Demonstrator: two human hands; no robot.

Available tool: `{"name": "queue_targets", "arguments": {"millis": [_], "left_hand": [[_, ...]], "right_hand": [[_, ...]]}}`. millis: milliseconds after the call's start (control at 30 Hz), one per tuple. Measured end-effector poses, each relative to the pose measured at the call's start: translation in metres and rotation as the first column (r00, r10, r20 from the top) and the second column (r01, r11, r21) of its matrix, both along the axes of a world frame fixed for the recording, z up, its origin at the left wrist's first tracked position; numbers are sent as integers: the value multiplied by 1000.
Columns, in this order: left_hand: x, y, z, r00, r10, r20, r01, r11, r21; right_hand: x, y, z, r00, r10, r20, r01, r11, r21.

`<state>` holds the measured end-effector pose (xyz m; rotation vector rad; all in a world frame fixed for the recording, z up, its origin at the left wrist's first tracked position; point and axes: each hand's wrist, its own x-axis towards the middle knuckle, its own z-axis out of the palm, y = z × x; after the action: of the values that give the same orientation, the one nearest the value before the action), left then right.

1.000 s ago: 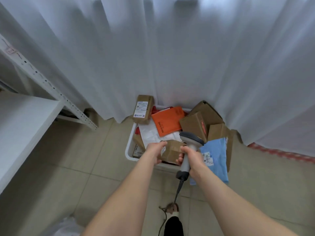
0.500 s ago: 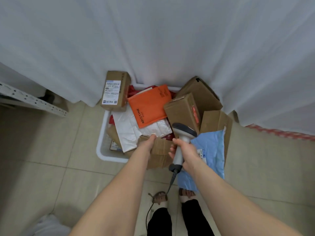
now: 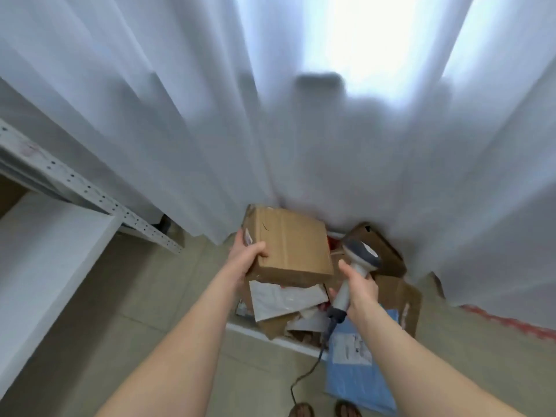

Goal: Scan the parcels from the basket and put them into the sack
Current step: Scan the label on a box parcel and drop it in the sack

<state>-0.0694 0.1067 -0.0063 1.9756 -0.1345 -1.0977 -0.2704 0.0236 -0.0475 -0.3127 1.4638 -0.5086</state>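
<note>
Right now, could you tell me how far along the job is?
Done: unclear, no sack in view. In hand: left hand holds a cardboard box above the basket; right hand grips the scanner beside it. Left: the white mailer and other parcels in the basket.

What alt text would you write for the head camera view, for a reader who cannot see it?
A person's left hand holds a cardboard box above a white basket of parcels, while the right hand grips a corded barcode scanner beside it. A white curtain hangs behind.
</note>
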Motion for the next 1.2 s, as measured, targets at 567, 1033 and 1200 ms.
{"name": "queue_targets", "arguments": {"millis": [567,1033,1200], "left_hand": [[-13,-11,176,964,-63,257,138,948,-286],[32,24,209,986,106,130,-105,994,-11],[38,27,233,982,142,-129,-159,977,-140]], "right_hand": [[51,-27,180,929,201,311,-176,979,-107],[67,19,216,911,189,367,-183,982,-49],[66,22,233,930,192,313,-188,981,-43]]}}
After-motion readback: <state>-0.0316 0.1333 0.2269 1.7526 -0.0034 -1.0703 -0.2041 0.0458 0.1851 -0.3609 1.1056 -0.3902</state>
